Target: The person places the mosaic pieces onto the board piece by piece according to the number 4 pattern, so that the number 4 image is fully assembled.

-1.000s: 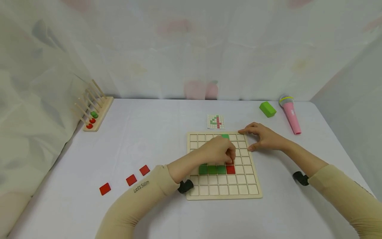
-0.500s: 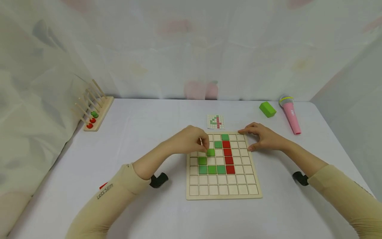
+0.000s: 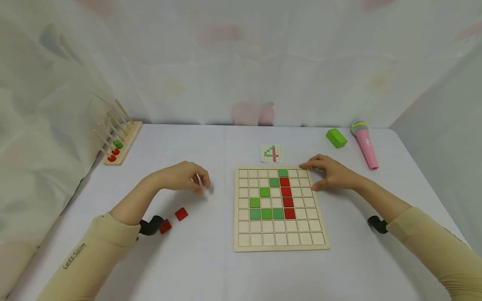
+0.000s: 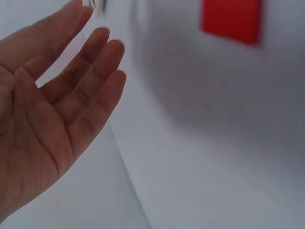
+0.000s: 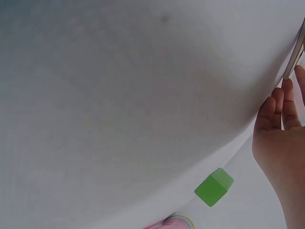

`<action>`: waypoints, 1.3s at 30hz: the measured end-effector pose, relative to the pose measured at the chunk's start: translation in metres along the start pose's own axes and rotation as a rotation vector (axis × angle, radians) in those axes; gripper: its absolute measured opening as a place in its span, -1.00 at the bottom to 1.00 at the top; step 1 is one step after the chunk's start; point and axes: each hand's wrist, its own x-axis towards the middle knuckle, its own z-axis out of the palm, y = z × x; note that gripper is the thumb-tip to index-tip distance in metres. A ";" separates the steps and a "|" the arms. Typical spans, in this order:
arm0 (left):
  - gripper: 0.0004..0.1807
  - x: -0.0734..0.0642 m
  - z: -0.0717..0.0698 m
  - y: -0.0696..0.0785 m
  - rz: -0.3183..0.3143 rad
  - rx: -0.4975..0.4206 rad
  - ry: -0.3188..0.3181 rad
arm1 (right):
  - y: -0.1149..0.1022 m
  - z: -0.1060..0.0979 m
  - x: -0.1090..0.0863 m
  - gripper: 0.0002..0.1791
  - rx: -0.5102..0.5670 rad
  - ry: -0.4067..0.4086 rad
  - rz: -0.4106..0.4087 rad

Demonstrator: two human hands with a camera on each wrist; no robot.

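My left hand (image 3: 182, 176) is over the table left of the board, palm down in the head view, with nothing in its fingers. Below it lie two red square tiles, the nearer one (image 3: 181, 214) and another (image 3: 165, 226) partly behind the black wrist camera; the left wrist view also shows a blurred red tile (image 4: 232, 19). The wooden grid board (image 3: 282, 246) holds a vertical column of red tiles (image 3: 287, 192) and several green tiles (image 3: 266, 213). My right hand (image 3: 333, 173) touches the board's far right corner with a fingertip, its thumb resting at the right edge.
A small card (image 3: 271, 154) with a printed grid pattern lies behind the board. A green block (image 3: 336, 138) and a pink toy microphone (image 3: 366, 146) are at the back right. At the back left stands a pegged wooden rack (image 3: 126, 142) with red and green beads.
My left hand has left the board and swung left above the table, uncovering the column of red tiles on the way. My right hand keeps its place at the corner.
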 end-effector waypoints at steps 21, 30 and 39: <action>-0.63 -0.040 0.017 -0.047 0.034 -0.175 -0.167 | 0.001 -0.001 0.001 -0.22 0.008 -0.012 0.011; -0.68 -0.040 0.025 -0.052 0.026 -0.165 -0.140 | -0.004 -0.001 -0.002 -0.24 0.002 -0.004 -0.002; -0.69 -0.041 0.027 -0.049 0.031 -0.153 -0.124 | -0.003 0.000 -0.002 -0.25 -0.008 0.001 -0.004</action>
